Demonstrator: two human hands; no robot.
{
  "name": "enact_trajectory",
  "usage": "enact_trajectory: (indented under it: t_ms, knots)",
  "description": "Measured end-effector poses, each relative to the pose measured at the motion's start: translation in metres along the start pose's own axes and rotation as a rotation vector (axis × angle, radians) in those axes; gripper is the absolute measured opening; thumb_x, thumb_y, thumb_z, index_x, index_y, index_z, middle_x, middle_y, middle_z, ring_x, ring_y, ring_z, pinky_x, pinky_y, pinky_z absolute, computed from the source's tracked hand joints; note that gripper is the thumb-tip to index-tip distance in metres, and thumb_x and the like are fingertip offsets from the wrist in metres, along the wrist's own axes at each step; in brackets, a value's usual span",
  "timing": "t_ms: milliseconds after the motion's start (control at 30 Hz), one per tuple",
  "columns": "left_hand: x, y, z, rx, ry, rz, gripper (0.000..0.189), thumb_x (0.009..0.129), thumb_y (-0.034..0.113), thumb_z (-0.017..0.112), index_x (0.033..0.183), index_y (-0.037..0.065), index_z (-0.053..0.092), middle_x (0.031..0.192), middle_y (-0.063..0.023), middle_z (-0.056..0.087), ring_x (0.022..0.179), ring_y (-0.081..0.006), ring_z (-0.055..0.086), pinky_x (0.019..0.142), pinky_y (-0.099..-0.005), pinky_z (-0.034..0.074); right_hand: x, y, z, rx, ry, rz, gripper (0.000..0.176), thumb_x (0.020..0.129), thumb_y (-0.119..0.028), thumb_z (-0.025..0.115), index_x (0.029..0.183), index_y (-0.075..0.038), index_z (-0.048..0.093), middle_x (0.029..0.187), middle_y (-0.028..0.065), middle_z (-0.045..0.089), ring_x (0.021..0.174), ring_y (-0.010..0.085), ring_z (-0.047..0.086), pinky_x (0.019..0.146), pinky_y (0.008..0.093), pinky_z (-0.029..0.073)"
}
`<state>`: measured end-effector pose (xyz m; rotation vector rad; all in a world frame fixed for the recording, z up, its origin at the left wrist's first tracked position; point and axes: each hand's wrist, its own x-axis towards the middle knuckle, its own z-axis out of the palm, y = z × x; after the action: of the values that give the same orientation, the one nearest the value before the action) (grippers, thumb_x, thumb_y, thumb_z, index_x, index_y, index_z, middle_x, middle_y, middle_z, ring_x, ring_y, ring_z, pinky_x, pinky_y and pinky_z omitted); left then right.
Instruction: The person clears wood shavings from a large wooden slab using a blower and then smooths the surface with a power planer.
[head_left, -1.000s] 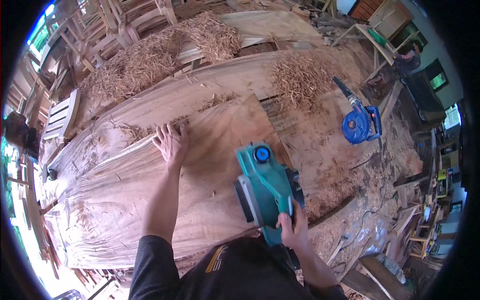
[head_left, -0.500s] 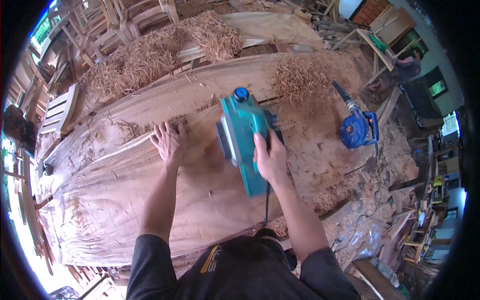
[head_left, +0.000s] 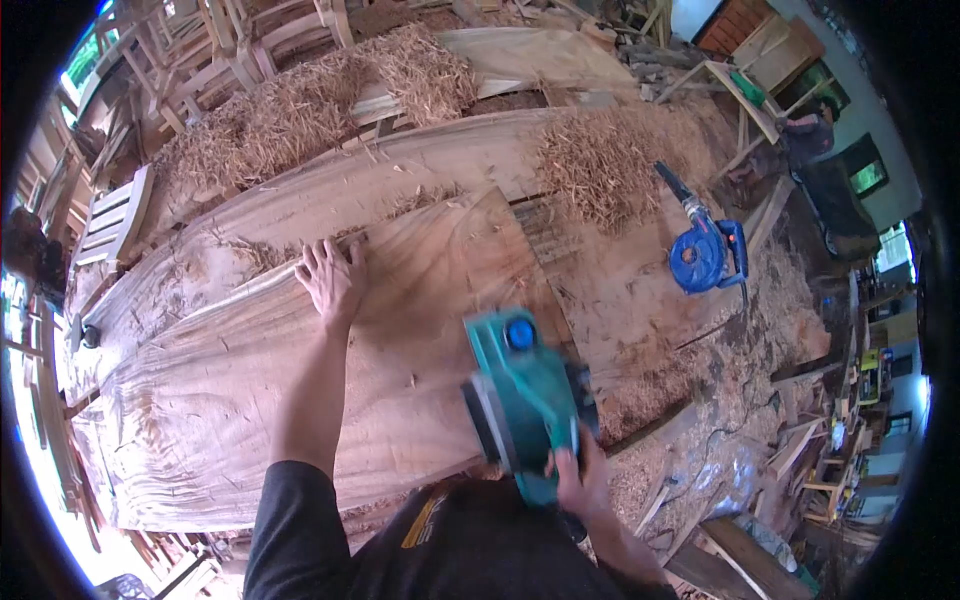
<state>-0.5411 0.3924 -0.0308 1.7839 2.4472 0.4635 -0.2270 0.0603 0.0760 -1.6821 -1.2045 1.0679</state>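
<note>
A wide wooden board lies in front of me, its squared end toward the right. My left hand rests with fingers spread on the board's far edge. My right hand is wrapped round the rear handle of a teal power planer, which is blurred by motion. The planer is over the board's right end, close to my body, with its blue front knob pointing away from me. Whether its sole touches the wood cannot be seen.
A blue blower lies at the right. Heaps of wood shavings cover parts of the boards beyond. Wooden chair frames stand at the upper left. A person is at the far upper right.
My right hand has pulled the planer back toward my body, uncovering the board's far right corner. My left hand has stayed at the same spot on the edge.
</note>
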Motion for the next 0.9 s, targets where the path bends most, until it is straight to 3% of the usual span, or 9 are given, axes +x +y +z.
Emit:
enact_trajectory:
  t_ms: [133, 433, 600, 667, 767, 900]
  knots:
    - [-0.003, 0.0, 0.005, 0.002, 0.027, 0.015, 0.065, 0.101, 0.048, 0.046, 0.144, 0.0, 0.049, 0.15, -0.019, 0.048, 0.148, -0.038, 0.032, 0.12, -0.0605, 0.019, -0.02, -0.002, -0.003, 0.063, -0.004, -0.001, 0.044, 0.102, -0.024, 0.051, 0.133, 0.007, 0.05, 0.076, 0.0068, 0.058, 0.067, 0.012, 0.056, 0.062, 0.0287, 0.048]
    - [0.001, -0.006, 0.012, -0.005, 0.064, 0.039, 0.064, 0.101, 0.048, 0.045, 0.142, -0.001, 0.051, 0.149, -0.0192, 0.048, 0.147, -0.0385, 0.032, 0.119, -0.0605, 0.02, 0.114, -0.044, 0.039, 0.088, 0.007, -0.136, 0.035, 0.106, -0.025, 0.05, 0.126, 0.003, 0.055, 0.071, 0.0028, 0.057, 0.057, 0.0098, 0.055, 0.053, 0.0268, 0.044]
    - [0.001, -0.003, 0.011, -0.022, 0.088, 0.03, 0.062, 0.1, 0.048, 0.048, 0.141, 0.001, 0.052, 0.147, -0.0187, 0.049, 0.147, -0.0373, 0.033, 0.118, -0.0599, 0.021, 0.195, -0.052, 0.06, -0.049, 0.066, -0.176, 0.045, 0.104, -0.037, 0.055, 0.13, -0.001, 0.059, 0.087, 0.0231, 0.069, 0.078, 0.0352, 0.072, 0.069, 0.0438, 0.054]
    - [0.002, -0.005, 0.012, -0.005, 0.066, 0.031, 0.062, 0.099, 0.048, 0.049, 0.139, 0.001, 0.053, 0.146, -0.0183, 0.05, 0.147, -0.0367, 0.033, 0.118, -0.0592, 0.022, 0.227, -0.064, 0.069, -0.046, 0.072, -0.208, 0.047, 0.103, -0.04, 0.054, 0.132, -0.003, 0.058, 0.092, 0.0239, 0.071, 0.086, 0.0414, 0.072, 0.075, 0.0459, 0.055]
    - [0.003, -0.006, 0.009, 0.009, 0.046, 0.037, 0.061, 0.099, 0.05, 0.05, 0.137, 0.002, 0.054, 0.146, -0.0176, 0.052, 0.146, -0.0359, 0.034, 0.117, -0.0583, 0.023, 0.246, -0.072, 0.072, -0.036, 0.033, -0.197, 0.05, 0.103, -0.041, 0.055, 0.136, -0.003, 0.054, 0.099, 0.0256, 0.071, 0.091, 0.045, 0.07, 0.08, 0.0472, 0.055]
    - [0.0, -0.004, 0.01, -0.004, 0.079, 0.027, 0.06, 0.099, 0.05, 0.051, 0.136, 0.003, 0.055, 0.145, -0.0167, 0.052, 0.146, -0.0349, 0.034, 0.117, -0.0573, 0.023, 0.205, -0.053, 0.064, 0.011, 0.051, -0.222, 0.055, 0.103, -0.041, 0.056, 0.144, -0.005, 0.046, 0.114, 0.0294, 0.068, 0.103, 0.048, 0.068, 0.087, 0.049, 0.054]
